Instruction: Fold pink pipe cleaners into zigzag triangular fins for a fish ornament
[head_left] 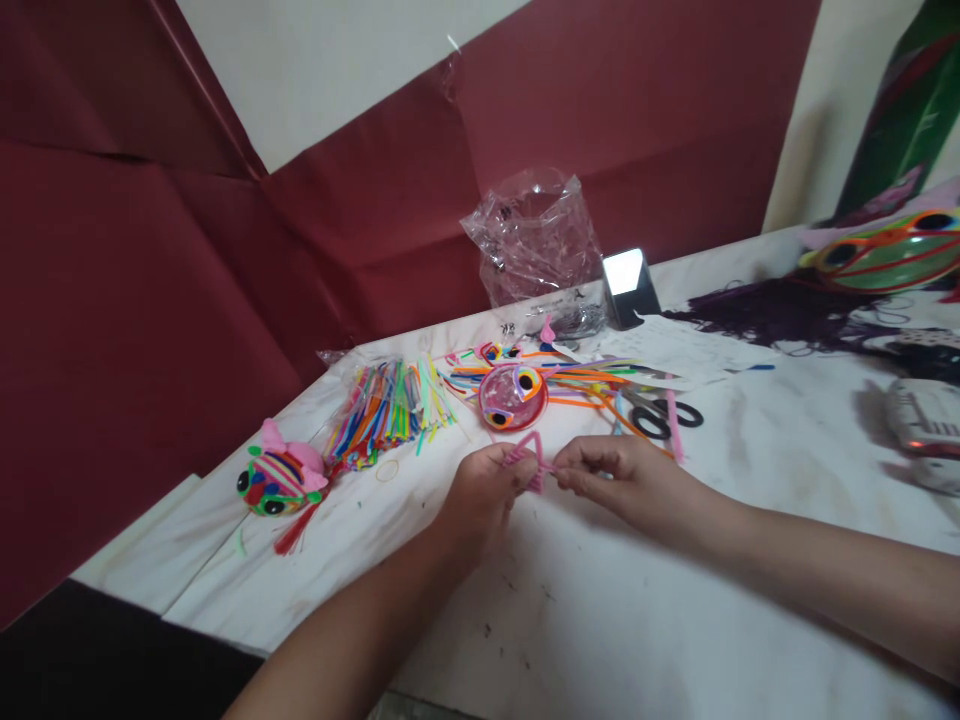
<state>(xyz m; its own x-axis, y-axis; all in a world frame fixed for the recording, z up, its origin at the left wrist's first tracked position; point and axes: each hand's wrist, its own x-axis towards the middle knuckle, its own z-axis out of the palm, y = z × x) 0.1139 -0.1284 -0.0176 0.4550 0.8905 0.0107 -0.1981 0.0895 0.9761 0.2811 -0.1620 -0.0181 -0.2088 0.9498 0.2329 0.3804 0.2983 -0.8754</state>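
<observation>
My left hand point(480, 495) and my right hand point(619, 480) meet over the white table point(600, 620), both pinched on a pink pipe cleaner point(529, 455) bent into a small triangle. Just behind it sits a pink round piece with stuck-on eyes point(513, 396). A heap of coloured straws point(386, 405) lies to the left of that piece.
A finished pink-eared striped ball with eyes point(279, 480) lies at far left. Black-handled scissors point(664, 418) rest right of the loose straws. A clear plastic bag point(534, 240) and a small mirror-like block point(628, 286) stand at the back. A green mask point(889, 252) is at far right.
</observation>
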